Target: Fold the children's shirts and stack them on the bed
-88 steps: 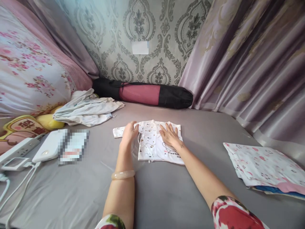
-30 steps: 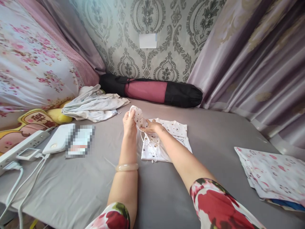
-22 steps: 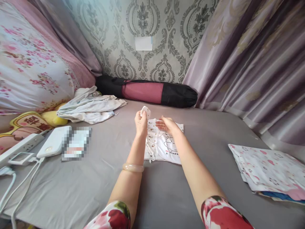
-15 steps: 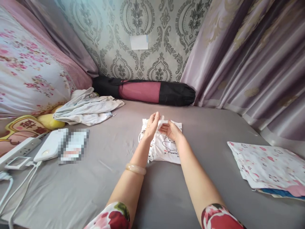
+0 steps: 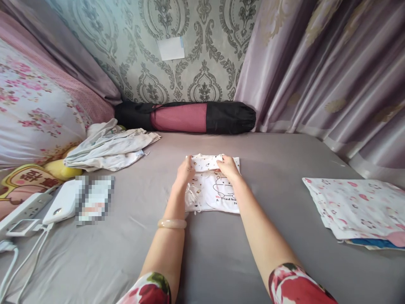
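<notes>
A small white baby shirt [image 5: 202, 191] lies folded on the grey sheet [image 5: 215, 261], with a cartoon outline, lettering and thin ties on its front. Its far edge is turned over into a patterned flap [image 5: 205, 162]. My left hand [image 5: 186, 169] grips the left end of this flap, fingers curled and partly hidden behind the cloth. At the flap's other end, my right hand [image 5: 228, 168] pinches the fabric between thumb and fingers. A pale bangle [image 5: 172, 223] circles my left wrist.
On the right lies a stack of folded clothes [image 5: 357, 209]. Crumpled pale cloths [image 5: 110, 145] are at the far left, near a power strip [image 5: 27, 211], cables and a white box-shaped device [image 5: 65, 199]. A black and pink rolled bag [image 5: 180, 117] rests along the wall.
My hands have moved apart, the left one outward to the shirt's left side. The bunched cloth between them is now spread into a flat flap. The view has shifted slightly.
</notes>
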{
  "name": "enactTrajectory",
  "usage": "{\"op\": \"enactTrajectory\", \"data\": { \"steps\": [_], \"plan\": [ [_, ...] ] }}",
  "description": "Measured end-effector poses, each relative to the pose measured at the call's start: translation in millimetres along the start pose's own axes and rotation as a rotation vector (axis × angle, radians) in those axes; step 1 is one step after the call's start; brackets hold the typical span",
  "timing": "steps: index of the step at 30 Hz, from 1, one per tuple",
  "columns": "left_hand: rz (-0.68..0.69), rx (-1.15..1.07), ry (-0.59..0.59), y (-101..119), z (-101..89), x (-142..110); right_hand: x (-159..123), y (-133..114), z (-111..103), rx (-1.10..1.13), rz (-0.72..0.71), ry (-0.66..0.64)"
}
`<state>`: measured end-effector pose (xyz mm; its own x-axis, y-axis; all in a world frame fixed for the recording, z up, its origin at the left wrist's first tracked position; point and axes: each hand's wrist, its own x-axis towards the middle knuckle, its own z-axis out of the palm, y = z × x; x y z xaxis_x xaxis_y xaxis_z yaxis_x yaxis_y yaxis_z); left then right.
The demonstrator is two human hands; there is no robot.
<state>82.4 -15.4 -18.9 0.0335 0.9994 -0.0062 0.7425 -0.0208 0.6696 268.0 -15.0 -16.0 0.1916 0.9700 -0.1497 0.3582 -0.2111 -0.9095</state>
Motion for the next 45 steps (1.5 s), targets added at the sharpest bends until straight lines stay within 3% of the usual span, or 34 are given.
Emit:
{"op": "enactTrajectory", "data": {
  "steps": [5,10,14,18,20,23,28,35,41,45],
  "plan": [
    [0.044,0.252,-0.083,-1,7.4,-4,-7,0,-7,-0.553,-0.077,0.115],
    [0.01,0.287,-0.104,-3,5.5,-3,-20,-7,-5,-0.733,-0.088,0.158],
    [0.077,0.323,-0.023,8,6.5,-5,-27,-9,-1,-0.854,-0.19,0.232],
    [0.25,0.346,0.056,24,19.6,-7,-31,-5,10,-0.898,-0.455,0.095],
    [0.293,0.368,0.036,27,28.3,-7,-32,-1,18,-0.911,-0.498,-0.005],
    [0.262,0.395,-0.022,23,37.7,-7,-34,4,25,-0.905,-0.445,-0.091],
    [0.222,0.409,-0.07,14,40.8,-4,-34,8,27,-0.895,-0.393,-0.084],
    [0.222,0.427,-0.074,17,37.6,-5,-34,7,27,-0.9,-0.38,-0.093],
    [0.202,0.463,0.013,22,35.5,-10,-34,8,26,-0.936,-0.3,0.003],
    [0.181,0.479,-0.008,22,37.1,-10,-34,8,26,-0.938,-0.287,0.009]
  ]
}}
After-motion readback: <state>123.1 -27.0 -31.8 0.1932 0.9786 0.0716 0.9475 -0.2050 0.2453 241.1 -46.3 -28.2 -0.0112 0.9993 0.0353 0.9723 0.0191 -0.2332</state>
